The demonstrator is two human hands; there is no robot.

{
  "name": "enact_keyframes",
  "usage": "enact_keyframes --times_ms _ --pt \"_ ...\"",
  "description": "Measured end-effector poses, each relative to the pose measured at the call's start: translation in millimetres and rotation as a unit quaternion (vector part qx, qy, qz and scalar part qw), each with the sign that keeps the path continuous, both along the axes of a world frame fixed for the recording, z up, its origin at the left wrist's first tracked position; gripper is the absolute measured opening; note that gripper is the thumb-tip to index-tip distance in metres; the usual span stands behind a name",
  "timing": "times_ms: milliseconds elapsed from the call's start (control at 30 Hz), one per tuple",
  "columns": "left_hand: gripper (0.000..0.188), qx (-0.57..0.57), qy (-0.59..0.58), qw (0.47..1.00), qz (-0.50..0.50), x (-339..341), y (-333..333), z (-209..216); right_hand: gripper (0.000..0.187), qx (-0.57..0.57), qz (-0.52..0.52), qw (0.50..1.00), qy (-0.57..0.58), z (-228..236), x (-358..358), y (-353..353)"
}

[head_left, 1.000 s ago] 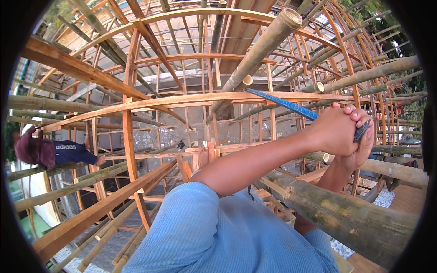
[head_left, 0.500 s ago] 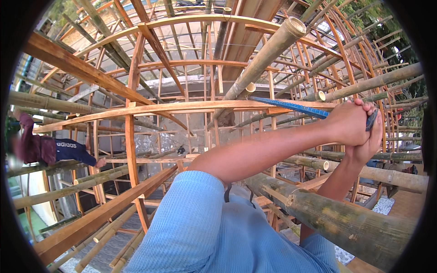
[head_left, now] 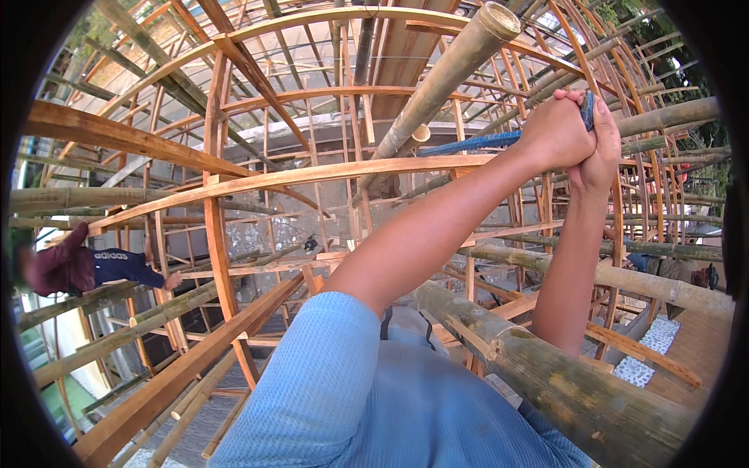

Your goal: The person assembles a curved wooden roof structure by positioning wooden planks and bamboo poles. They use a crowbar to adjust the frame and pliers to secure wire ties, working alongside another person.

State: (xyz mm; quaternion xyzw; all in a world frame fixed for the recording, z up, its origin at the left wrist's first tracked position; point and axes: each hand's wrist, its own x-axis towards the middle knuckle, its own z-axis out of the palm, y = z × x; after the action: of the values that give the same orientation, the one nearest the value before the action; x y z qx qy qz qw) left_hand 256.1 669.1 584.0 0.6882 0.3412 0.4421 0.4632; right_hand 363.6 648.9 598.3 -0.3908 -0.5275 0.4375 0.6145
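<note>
My left hand [head_left: 555,131] and my right hand [head_left: 599,152] are pressed together at the upper right, both closed around the end of a long blue ribbed strip [head_left: 476,143]. Whether it is a strap or a bar I cannot tell. One dark blue end pokes out above my fingers. From my grip the strip runs left, just above a curved wooden batten [head_left: 312,177], toward a cut bamboo end [head_left: 420,134]. My left arm reaches across the frame. My right upper arm is hidden behind a thick bamboo pole [head_left: 577,382].
A lattice of timber and bamboo surrounds me. A large bamboo pole [head_left: 445,86] slants up ahead, and a heavy wooden beam [head_left: 187,374] crosses the lower left. Another person [head_left: 86,269] in a maroon and navy top is at the left. Ground shows far below through gaps.
Both hands have moved up and slightly left with the strip's held end. My right forearm now shows more fully. The view has shifted a little.
</note>
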Motion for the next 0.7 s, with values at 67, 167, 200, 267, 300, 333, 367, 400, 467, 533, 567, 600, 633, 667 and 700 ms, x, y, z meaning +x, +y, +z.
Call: enact_keyframes --times_ms 67,167,200,267,300,333,367,400,467,533,567,600,633,667,700 --pt "0.036 0.013 -0.006 1.000 0.023 -13 6 5 0.034 0.027 0.039 0.998 0.033 4 -15 7" --pt "0.034 0.053 -0.044 0.995 0.067 -9 -7 -4 0.034 0.036 0.043 0.997 0.060 -3 -18 -6" --pt "0.032 0.052 -0.028 0.996 0.064 -9 -8 -7 0.034 0.035 0.035 0.997 0.058 -4 -18 -8" --pt "0.030 0.047 0.003 0.998 0.051 -8 -13 -9 0.035 0.032 0.015 0.998 0.051 -4 -22 -17" --pt "0.029 0.052 0.007 0.997 0.049 -8 -17 -12 0.034 0.032 0.011 0.998 0.050 -5 -23 -26" --pt "0.029 0.055 -0.005 0.998 0.040 -6 -29 -16 0.033 0.038 0.004 0.998 0.041 -8 -21 -40" --pt "0.029 0.058 -0.015 0.998 0.032 -7 -43 -20 0.033 0.044 -0.002 0.998 0.034 -14 -20 -54" --pt "0.028 0.060 -0.025 0.998 0.025 -8 -56 -24 0.033 0.050 -0.007 0.998 0.027 -19 -19 -68" --pt "0.028 0.052 0.006 0.998 -0.024 -27 -87 -26 0.033 0.067 0.018 0.998 0.008 -27 -21 -102" --pt "0.026 0.053 -0.004 0.998 -0.019 -37 -97 -28 0.034 0.078 0.029 0.996 -0.031 -29 -29 -112" --pt "0.025 0.059 -0.030 0.998 0.008 -38 -96 -32 0.035 0.080 0.025 0.995 -0.061 -28 -35 -109" --pt "0.025 0.063 -0.057 0.996 0.034 -40 -94 -36 0.035 0.082 0.019 0.992 -0.091 -25 -41 -104" --pt "0.025 0.077 -0.092 0.990 0.073 -42 -75 -39 0.037 0.068 0.042 0.993 -0.087 -16 -55 -87" --pt "0.029 0.035 -0.104 0.993 0.054 -67 -57 -23 0.038 0.036 0.041 0.996 -0.075 -8 -70 -66" --pt "0.030 0.001 -0.151 0.988 0.039 -79 -28 -24 0.040 0.007 0.037 0.997 -0.071 5 -86 -48"
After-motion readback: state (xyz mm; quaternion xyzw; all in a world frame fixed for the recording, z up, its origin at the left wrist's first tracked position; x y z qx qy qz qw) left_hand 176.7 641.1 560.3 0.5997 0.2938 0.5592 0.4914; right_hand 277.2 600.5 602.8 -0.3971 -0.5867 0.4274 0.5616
